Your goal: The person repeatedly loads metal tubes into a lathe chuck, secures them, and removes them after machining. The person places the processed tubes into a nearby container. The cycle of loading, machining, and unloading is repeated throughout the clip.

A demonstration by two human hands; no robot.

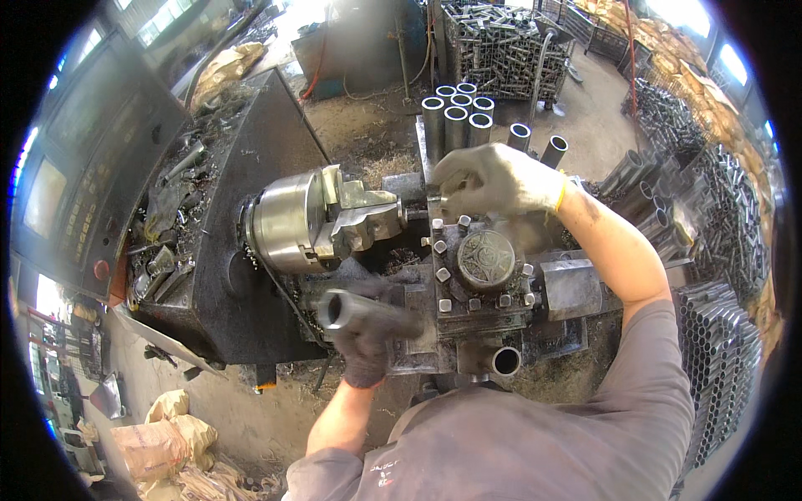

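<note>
My left hand [365,351], in a dark glove, is wrapped round a short metal tube [337,309] in front of the lathe chuck; motion blurs both. The tube's open end points left. My right hand [501,179], in a pale glove, is raised over the far side of the square tool post [486,259]. Its fingers are curled, and what they hold, if anything, is hidden. To the left, the steel chuck [288,221] has stepped jaws, with no tube visible in them. Near my body, another tube [505,361] lies beside the tool post with its open end showing.
Several upright tubes [456,117] stand behind the tool post. More tubes [643,200] lie at the right, above a stacked tube pile [720,367]. A wire bin [501,58] of metal parts stands at the back. Chips cover the machine housing [251,150]; sacks [159,447] lie lower left.
</note>
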